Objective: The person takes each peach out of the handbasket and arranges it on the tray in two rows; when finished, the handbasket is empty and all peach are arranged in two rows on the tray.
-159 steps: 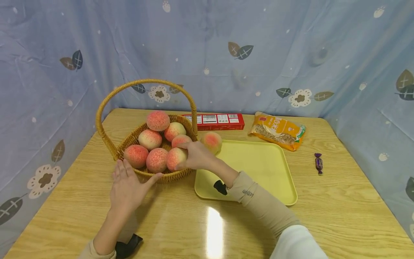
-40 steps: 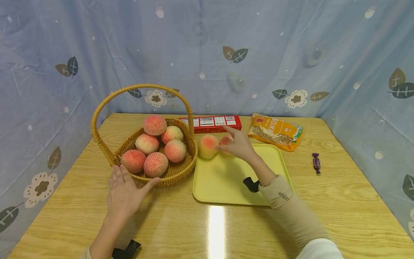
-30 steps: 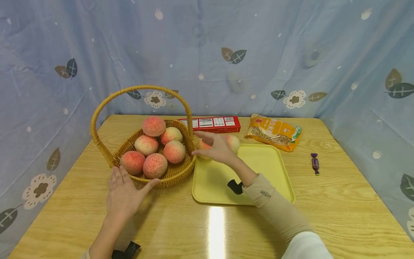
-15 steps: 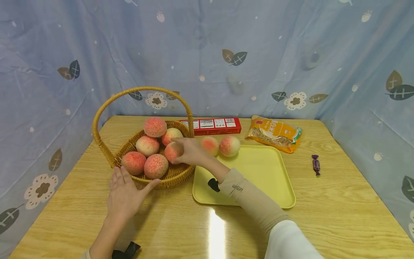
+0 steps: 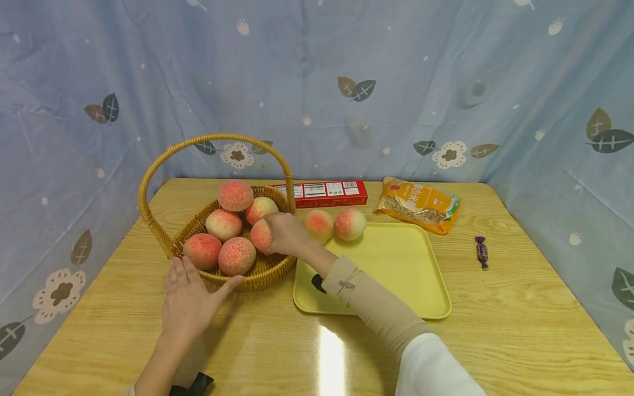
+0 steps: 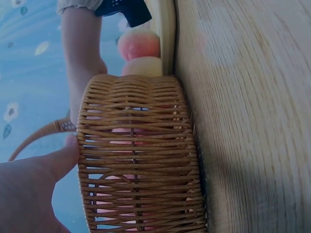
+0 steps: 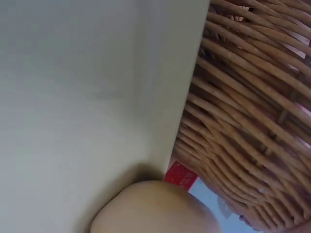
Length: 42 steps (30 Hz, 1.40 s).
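Right hand (image 5: 287, 234), a little left of the head view's centre: grip bent round the right side of a peach (image 5: 260, 236), digits together on the fruit as far as can be seen; fingertips hidden. That peach sits inside the wicker basket (image 5: 267, 279), at its right end.

Left hand (image 5: 190, 297), lower left: grip spread, fingers straight, thumb well apart from them; touches the basket's near rim, holds nothing. Left wrist view shows the thumb against the wicker edge.

Five other peaches (image 5: 237, 256) in the basket, left of and behind the gripped one. Basket handle (image 5: 216, 137) arches above them.

Just right of the basket, a yellow tray (image 5: 383, 275). Two more fruits at its upper-left corner, side by side: a yellowish peach (image 5: 318, 224) and a pale, red-flushed peach (image 5: 350, 224).

Farther out: red box (image 5: 327, 193) behind the basket and tray; orange bag (image 5: 418, 203), upper right; purple-wrapped sweet (image 5: 482, 253) at right. All on a wood-grain worktop (image 5: 525, 324); blue patterned curtain (image 5: 307, 82) behind.
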Available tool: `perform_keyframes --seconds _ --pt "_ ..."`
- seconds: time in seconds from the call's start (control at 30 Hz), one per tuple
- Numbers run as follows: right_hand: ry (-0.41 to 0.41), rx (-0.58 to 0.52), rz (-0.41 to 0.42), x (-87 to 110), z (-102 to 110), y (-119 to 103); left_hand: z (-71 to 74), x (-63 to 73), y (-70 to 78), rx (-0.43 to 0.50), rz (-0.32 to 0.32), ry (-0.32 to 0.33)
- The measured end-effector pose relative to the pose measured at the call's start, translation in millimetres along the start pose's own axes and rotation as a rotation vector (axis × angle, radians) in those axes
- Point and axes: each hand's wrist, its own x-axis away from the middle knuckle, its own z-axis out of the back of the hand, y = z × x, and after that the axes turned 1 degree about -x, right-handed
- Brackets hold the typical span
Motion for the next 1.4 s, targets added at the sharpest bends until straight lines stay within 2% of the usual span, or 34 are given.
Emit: perform_keyframes --seconds 0.1,0.27,0.53,0.63,0.9,1.13,1.4 --pt "0.025 -0.074 -0.046 1.4 2 2 0.5 0.2 0.8 0.007 -0.001 0.005" --pt "0.072 -0.265 -0.124 6.9 7 6 0.8 0.0 0.8 0.008 0.0 0.004" --pt "0.161 -0.586 -0.104 20.8 22 5 2.3 -0.8 0.6 -0.012 0.025 -0.05" --pt "0.182 -0.671 -0.105 26.4 29 4 2.7 -1.0 0.8 -0.021 0.027 -0.054" --pt "0.249 -0.69 -0.134 42.9 43 5 2.4 -0.3 0.6 -0.017 0.023 -0.046" --pt "0.327 -0.757 -0.105 57.3 55 10 2.9 0.1 0.9 -0.017 0.018 -0.048" --pt "0.35 -0.768 -0.099 75.3 65 20 2.6 0.2 1.5 -0.027 0.022 -0.045"
